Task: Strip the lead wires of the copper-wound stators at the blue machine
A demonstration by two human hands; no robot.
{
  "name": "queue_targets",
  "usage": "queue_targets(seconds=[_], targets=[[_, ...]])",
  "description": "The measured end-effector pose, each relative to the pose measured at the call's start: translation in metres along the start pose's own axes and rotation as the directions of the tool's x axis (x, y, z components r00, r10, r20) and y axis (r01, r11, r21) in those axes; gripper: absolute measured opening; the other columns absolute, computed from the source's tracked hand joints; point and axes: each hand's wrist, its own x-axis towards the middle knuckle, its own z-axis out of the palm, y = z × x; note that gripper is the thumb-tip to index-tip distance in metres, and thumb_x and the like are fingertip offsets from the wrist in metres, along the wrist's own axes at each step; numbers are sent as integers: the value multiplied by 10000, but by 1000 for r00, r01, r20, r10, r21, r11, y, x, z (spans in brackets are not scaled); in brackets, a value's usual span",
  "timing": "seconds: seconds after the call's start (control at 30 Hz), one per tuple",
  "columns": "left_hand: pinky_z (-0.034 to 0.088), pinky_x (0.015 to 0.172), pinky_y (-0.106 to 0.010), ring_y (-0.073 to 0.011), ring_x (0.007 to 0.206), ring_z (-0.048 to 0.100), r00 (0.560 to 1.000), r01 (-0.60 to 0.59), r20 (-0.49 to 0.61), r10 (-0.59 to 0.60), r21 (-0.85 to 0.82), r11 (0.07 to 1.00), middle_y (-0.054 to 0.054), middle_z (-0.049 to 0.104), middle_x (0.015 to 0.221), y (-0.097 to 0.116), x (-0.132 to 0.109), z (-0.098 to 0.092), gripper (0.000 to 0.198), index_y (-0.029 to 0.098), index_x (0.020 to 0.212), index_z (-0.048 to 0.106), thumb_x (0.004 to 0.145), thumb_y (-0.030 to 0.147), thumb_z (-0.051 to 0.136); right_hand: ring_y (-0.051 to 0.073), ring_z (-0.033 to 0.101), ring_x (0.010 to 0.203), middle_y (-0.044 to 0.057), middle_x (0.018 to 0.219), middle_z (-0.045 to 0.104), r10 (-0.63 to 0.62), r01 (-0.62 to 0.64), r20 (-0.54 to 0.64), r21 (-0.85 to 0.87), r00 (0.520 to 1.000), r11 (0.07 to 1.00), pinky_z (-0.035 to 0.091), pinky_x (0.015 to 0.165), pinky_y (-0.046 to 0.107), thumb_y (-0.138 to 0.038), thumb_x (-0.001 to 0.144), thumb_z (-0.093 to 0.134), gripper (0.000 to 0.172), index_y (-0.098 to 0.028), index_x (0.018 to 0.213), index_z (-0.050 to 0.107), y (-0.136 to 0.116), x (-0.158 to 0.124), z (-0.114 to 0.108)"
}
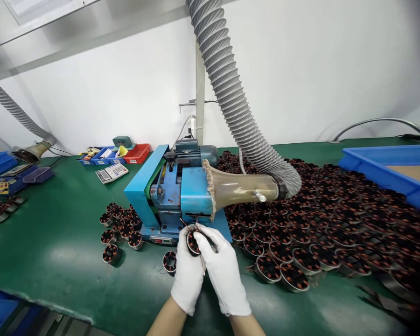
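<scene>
1. At the lower centre of the frame, the white-gloved left hand [187, 275] and the white-gloved right hand [221, 270] together grasp a round, silver-rimmed ring with a black-and-copper inside [193, 244], right at the front of a blue metal belt-driven machine [196, 186].
2. I'd judge that piece partway through; from here I can't tell whether its thin wires touch the machine.
3. Left of centre stands a small cluster of similar rings [126, 230]; a lone ring [165, 262] sits just beside the left hand, easily nudged, I'd say.
4. A far larger crowd of rings [280, 252] fills the right side. Which group is finished, I can't tell.
5. A translucent tan funnel hood [241, 189] and grey ribbed hose [227, 84] overhang that crowd, hampering access there, I'd think.
6. Also about: a white calculator [112, 172] at left and a blue plastic tray [371, 175] at right.
</scene>
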Motion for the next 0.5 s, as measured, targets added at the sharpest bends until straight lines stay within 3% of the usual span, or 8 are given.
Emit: queue_targets(seconds=[0.17,0.5], targets=[[475,874,-318,-177,928,632,998,-57,-1,57,-6,998,-52,667,1009,3,12,10,307,208,973,550,684,138,626,242,651,890,101,941,704,-60,59,-13,-40,998,997,509,854,409,-297,807,563,201,-178,876,709,1,19,1],[451,909,-319,-178,963,610,996,-85,16,85,-1,996,-64,642,1022,12,10,18,323,196,967,564,673,76,616,248,661,862,91,898,717,-44,45,-91,5,995,999,516,833,410,-293,774,568,196,-184,829,721,-4,19,-2]])
